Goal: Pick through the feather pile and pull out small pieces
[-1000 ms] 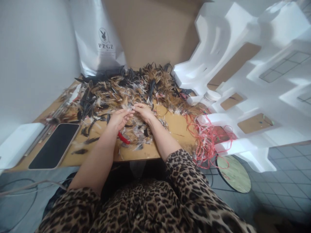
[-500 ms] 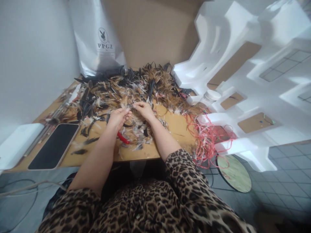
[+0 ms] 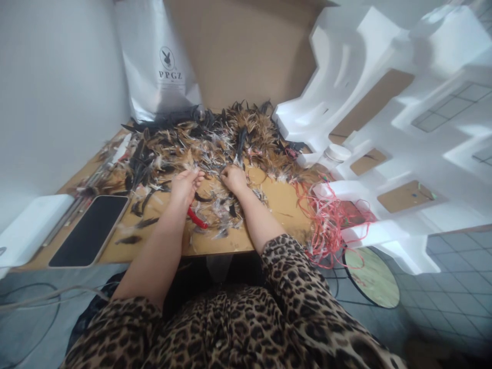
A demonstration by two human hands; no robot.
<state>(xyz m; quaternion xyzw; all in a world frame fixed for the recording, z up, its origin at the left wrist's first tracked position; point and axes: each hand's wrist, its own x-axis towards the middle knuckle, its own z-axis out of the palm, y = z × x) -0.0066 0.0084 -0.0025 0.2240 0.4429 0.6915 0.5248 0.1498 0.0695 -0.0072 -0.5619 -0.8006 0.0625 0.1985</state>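
Observation:
My left hand [image 3: 186, 185] is closed in a pinch at the near edge of a large heap of brown and black feathers [image 3: 169, 138]. A pale-brown feather [image 3: 189, 160] rises from its fingertips. My right hand [image 3: 233, 178] is a short way to the right, its fingers curled together and pointing down at the feathers. Whatever is between those fingers is too small to make out. A red curved handle [image 3: 197, 218] lies just below my left hand, partly hidden by the wrist. Loose feather scraps [image 3: 221, 210] are scattered on the table [image 3: 284, 202] between my forearms.
A phone [image 3: 90, 230] and a white box [image 3: 34, 228] lie at the left. Tangled red string [image 3: 330, 220] hangs over the right edge beside white foam packing [image 3: 400, 128] and a small white-lidded jar [image 3: 336, 154]. A silver bag [image 3: 161, 61] stands behind the feathers.
My hands have moved apart. The right hand has shifted right and down, with its fingers curling more; the left stays almost in place. The view has shifted slightly.

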